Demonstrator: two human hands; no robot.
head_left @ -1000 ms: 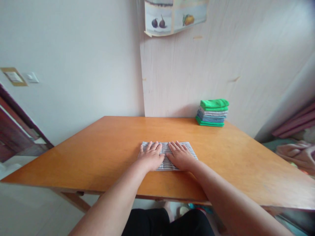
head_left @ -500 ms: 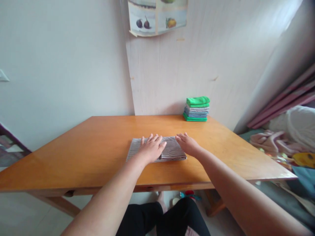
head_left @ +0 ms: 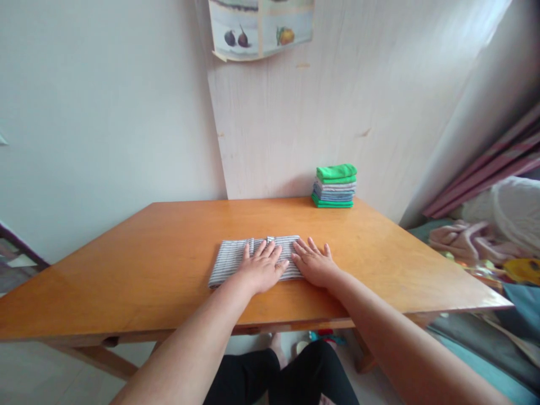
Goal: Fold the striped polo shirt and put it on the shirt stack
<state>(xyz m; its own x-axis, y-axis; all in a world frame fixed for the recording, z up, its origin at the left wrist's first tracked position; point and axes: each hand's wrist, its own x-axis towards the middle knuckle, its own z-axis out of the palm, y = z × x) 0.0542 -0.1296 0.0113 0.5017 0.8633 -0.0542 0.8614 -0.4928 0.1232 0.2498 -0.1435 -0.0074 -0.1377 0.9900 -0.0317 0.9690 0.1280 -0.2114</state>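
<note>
A folded piece of grey-and-white striped cloth (head_left: 230, 260) lies flat near the front of the wooden table. Palm down on its middle rests my left hand (head_left: 261, 269), fingers stretched and apart. My right hand (head_left: 314, 263) lies flat over the cloth's right end, its fingers spread too. Neither hand grips anything. Part of the cloth is hidden beneath both hands, and its kind of garment does not show.
A neat stack of folded green, blue and pale cloths (head_left: 334, 187) stands at the table's (head_left: 126, 253) back right, by the wall. Beyond the right edge are heaped bedding (head_left: 451, 242) and a pink curtain (head_left: 476, 180). My legs are under the front edge.
My right hand has come down flatter onto the cloth's right end, fingers spreading. My left hand has slid slightly toward me. The cloth sits a little nearer and has shifted slightly left in view.
</note>
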